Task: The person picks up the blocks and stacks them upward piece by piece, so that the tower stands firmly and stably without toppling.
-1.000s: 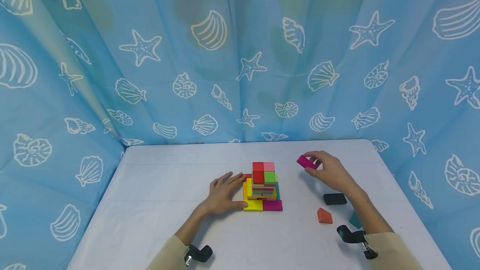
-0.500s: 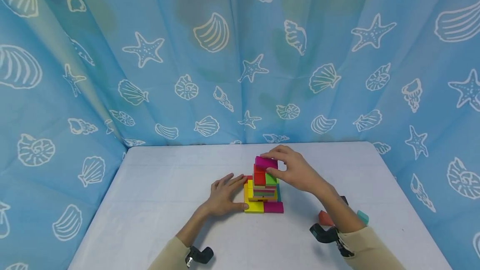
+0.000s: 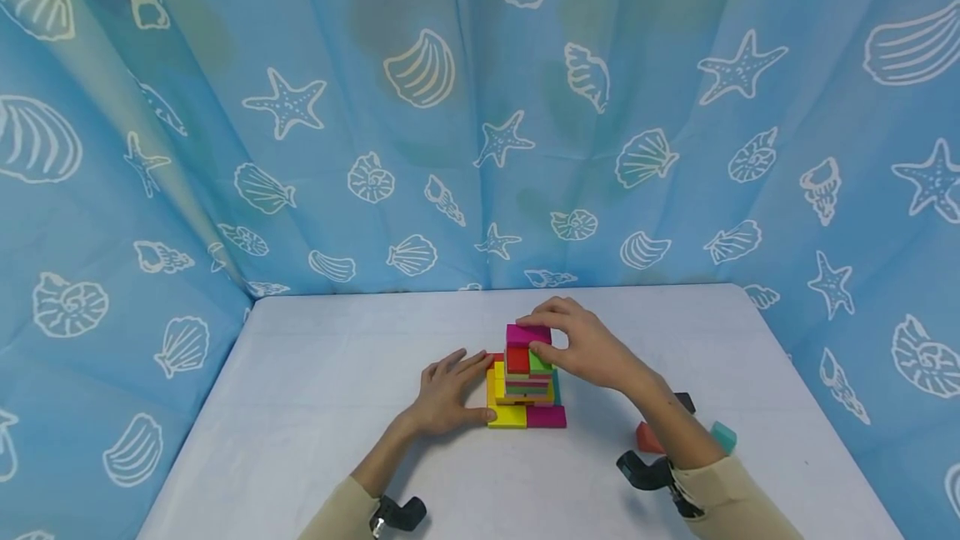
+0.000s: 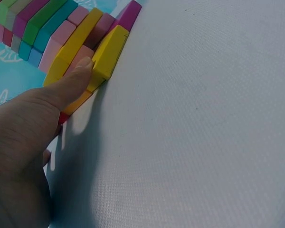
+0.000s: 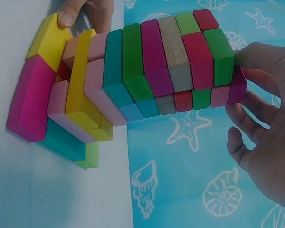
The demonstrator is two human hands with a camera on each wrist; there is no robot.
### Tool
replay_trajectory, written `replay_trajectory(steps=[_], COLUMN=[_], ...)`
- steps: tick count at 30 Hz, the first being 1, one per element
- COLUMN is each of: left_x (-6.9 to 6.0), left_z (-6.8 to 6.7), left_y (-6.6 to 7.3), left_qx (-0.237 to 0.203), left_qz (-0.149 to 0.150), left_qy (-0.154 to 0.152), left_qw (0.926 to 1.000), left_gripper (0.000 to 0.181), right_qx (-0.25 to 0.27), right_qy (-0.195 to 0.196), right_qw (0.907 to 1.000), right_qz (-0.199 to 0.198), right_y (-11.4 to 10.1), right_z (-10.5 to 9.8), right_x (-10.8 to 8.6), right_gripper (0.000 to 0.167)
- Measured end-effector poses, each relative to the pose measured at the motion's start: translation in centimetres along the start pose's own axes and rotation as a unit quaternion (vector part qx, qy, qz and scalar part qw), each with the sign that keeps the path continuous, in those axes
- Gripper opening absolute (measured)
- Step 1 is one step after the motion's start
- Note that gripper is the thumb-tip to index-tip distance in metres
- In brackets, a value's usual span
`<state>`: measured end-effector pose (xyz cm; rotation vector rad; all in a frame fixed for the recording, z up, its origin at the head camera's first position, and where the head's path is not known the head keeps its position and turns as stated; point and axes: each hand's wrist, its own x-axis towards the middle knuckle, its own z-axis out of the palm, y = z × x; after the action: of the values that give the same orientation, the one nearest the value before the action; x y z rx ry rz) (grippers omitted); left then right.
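Observation:
A tower of coloured wooden blocks [image 3: 517, 361] stands on the table, wider at its base and layered upward in several colours. On its top lies a magenta block [image 3: 528, 334], level and partly covered by fingers. My right hand [image 3: 588, 344] grips that block, fingers on its far side and thumb near the green block [image 5: 218, 57] just beneath. With spread, fairly straight fingers, my left hand [image 3: 448, 394] rests against the tower's left base. In the left wrist view its thumb [image 4: 78, 80] touches a yellow base block [image 4: 109, 52].
An orange block [image 3: 648, 438], a teal block [image 3: 723, 437] and a black block [image 3: 685, 402] lie on the white table [image 3: 315, 407] around my right forearm, which partly hides some of them. Behind the table hangs a blue curtain [image 3: 495, 198] printed with shells.
My right hand has carried the magenta block left from the table's right side, then lowered it onto the tower's top. My left hand has stayed at the base.

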<state>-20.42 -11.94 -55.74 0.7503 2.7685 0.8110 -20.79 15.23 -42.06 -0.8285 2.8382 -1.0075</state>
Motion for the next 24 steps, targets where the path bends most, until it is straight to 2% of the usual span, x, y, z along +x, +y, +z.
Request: replay_trajectory(steps=[10,15,20,24], left_x=[-0.2,-0.2,-0.2,-0.1], left_z=[0.2,0.2,0.2,0.2], left_y=[-0.2,-0.1,-0.1,-0.3], left_qx=[-0.004,-0.006,-0.003,0.0], left_qz=[0.0,0.0,0.002,0.008], left_qy=[0.001,0.001,0.003,0.009], left_qw=[1.0,1.0,1.0,0.9999], left_gripper=[0.089,0.089,0.089,0.089], right_qx=[0.008,0.021,0.01,-0.012], right_qy=[0.002,0.018,0.043,0.033], right_qw=[1.0,0.9996,0.999,0.9991], right_qz=[-0.001,-0.001,-0.008,0.024], right_y=[0.3,0.6,2.9,5.8], right_z=[0.3,-0.3,-1.9,-3.2], right_x=[0.0,-0.5,-1.9,-4.1], right_gripper=[0.05,0.049,0.044,0.04])
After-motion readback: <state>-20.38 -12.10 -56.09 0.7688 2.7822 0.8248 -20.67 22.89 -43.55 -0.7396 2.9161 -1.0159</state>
